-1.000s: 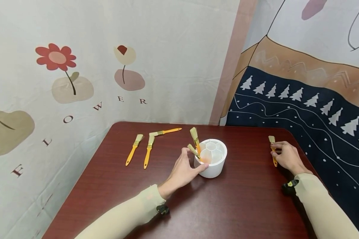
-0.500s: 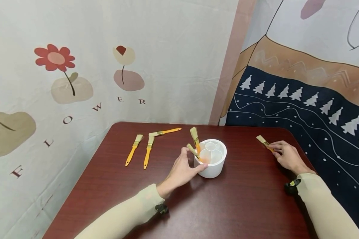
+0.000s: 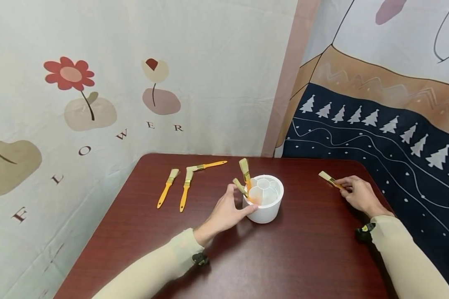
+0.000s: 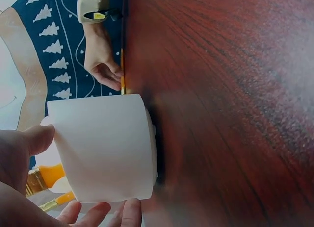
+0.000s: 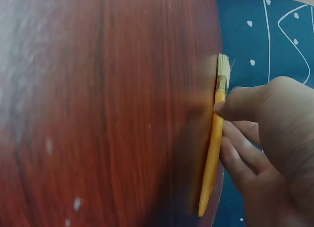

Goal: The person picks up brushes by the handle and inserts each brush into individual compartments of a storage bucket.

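A round white divided holder [image 3: 265,214] stands on the table, with its wall toward the left wrist camera. My left hand [image 3: 224,212] holds it at the left side, thumb and fingers spread around its wall. Two paintbrushes lean in its left compartments, bristles up: a taller one [image 3: 245,169] and a lower one [image 3: 239,185]. Far to the right, my right hand [image 3: 360,196] pinches another paintbrush [image 5: 212,148] by its yellow handle, close to the tabletop. Its pale bristles [image 3: 323,174] point left and away; in the head view, the fingers hide the handle's end.
Three loose paintbrushes lie at the table's back left: one slanted [image 3: 167,190], one beside it [image 3: 186,192], and one lying crosswise [image 3: 213,164] behind. The dark red wooden table [image 3: 284,265] ends close to the right hand. Printed cloths [image 3: 224,83] hang behind.
The paintbrush at my right hand has turned, its bristles swinging left from pointing straight away. That hand has shifted slightly to the right. My left hand and the white holder have stayed nearly still.
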`<control>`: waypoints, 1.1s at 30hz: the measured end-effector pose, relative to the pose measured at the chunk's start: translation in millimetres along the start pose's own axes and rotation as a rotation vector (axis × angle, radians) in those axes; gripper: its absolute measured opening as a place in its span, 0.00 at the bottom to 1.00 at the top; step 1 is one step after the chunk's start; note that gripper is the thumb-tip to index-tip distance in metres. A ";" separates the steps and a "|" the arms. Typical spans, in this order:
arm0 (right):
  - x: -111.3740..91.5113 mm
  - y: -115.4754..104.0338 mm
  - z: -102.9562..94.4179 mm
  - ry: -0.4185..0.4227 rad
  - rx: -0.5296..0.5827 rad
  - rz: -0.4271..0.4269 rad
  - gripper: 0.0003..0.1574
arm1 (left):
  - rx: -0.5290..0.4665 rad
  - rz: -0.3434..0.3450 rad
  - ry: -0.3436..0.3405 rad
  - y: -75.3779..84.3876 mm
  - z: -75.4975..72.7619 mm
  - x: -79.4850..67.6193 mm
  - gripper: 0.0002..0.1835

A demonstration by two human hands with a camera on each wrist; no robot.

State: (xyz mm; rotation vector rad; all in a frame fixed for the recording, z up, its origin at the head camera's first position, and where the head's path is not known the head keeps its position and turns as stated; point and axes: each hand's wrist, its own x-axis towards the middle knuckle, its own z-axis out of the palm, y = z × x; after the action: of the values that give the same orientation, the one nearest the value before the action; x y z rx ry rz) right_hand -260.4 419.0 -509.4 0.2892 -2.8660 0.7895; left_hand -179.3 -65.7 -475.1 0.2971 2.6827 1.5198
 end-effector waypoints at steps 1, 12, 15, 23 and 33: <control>0.6 -0.8 0.5 0.003 0.000 0.001 0.21 | 0.000 -0.002 -0.003 0.4 -0.7 0.2 0.38; 10.9 -1.5 6.4 0.020 -0.067 0.021 0.23 | -0.025 -0.014 -0.028 1.4 -4.4 0.5 0.37; 12.3 -1.8 7.2 0.020 -0.074 0.032 0.18 | -0.030 -0.009 -0.034 0.7 -4.7 1.5 0.37; 13.6 -5.5 7.3 0.012 -0.055 0.037 0.15 | -0.043 -0.001 -0.046 -0.4 -6.3 2.6 0.37; 10.1 -15.6 9.2 0.040 -0.023 0.074 0.16 | -0.055 0.009 -0.028 0.8 -3.8 1.5 0.36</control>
State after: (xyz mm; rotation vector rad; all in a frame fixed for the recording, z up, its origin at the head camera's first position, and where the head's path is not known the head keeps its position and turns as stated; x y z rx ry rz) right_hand -267.5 399.6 -507.6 0.1630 -2.8605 0.7659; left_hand -181.1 -68.2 -472.4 0.3256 2.6172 1.5770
